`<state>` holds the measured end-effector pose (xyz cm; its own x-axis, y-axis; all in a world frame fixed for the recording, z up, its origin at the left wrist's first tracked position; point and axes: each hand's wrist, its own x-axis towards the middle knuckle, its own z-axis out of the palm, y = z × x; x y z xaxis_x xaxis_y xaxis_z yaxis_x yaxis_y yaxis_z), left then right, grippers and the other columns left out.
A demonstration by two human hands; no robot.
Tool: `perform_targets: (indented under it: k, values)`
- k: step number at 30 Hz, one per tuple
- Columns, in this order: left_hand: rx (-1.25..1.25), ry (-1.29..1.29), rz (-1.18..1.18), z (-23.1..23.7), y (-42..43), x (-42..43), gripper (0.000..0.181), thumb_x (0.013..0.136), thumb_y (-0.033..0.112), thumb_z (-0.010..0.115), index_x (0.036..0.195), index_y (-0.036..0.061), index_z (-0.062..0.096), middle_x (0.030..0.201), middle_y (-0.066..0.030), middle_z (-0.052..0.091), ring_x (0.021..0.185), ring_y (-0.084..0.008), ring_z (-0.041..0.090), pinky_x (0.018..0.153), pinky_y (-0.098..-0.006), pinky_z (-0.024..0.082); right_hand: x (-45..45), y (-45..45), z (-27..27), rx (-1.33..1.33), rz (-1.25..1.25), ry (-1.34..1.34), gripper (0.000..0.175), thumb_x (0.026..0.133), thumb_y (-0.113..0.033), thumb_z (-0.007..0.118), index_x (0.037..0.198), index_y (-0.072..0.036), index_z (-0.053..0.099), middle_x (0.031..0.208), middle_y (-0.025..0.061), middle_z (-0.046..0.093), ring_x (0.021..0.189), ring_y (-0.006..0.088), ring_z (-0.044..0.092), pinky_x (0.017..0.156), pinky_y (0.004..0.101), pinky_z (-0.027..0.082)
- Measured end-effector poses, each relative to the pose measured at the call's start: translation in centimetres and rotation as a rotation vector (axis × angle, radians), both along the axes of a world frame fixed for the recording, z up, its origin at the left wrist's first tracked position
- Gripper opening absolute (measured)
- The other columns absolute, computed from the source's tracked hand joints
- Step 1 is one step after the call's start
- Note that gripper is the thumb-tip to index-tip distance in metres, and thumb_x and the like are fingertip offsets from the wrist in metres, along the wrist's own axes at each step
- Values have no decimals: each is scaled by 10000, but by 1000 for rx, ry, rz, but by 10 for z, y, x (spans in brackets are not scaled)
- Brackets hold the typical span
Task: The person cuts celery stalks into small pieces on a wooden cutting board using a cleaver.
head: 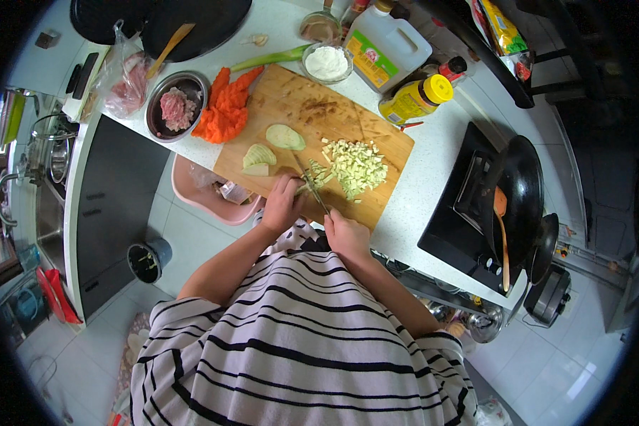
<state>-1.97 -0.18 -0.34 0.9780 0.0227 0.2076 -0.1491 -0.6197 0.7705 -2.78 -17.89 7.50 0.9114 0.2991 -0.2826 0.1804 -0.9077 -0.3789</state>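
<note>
On a wooden cutting board, my right hand is closed around the handle of a kitchen knife, its blade pointing up and away. My left hand rests at the board's near edge, fingertips on pale green vegetable pieces beside the blade; the fingers partly hide them. Right of the blade lies a heap of diced pale green vegetable. To the left are a stack of vegetable slices and a single oval slice. An orange-red cloth touches the board's left edge.
A metal bowl of minced meat, a bowl of white powder, a green stalk, a plastic jug and a yellow-capped bottle surround the board. A wok stands on the stove at right. Below left is a pink bin.
</note>
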Motion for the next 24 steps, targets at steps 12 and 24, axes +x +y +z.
perform_targets:
  k: [12,24]
  values:
    - [163,34,41,-4,-15,15,347,772,149,687,1089,59,578,1117,-129,579,1028,-337,529,899,-434,416,8,-29,1,42,-75,-20,261,970,-321,496,976,-98,630,684,170,653,620,388,642,558,503,496]
    - [18,24,53,-3,-13,13,322,784,124,712,1068,31,593,1136,-169,594,1068,-374,548,910,-437,444,2,-29,24,174,-162,36,258,963,-301,517,845,-82,587,613,176,617,573,406,618,545,520,487]
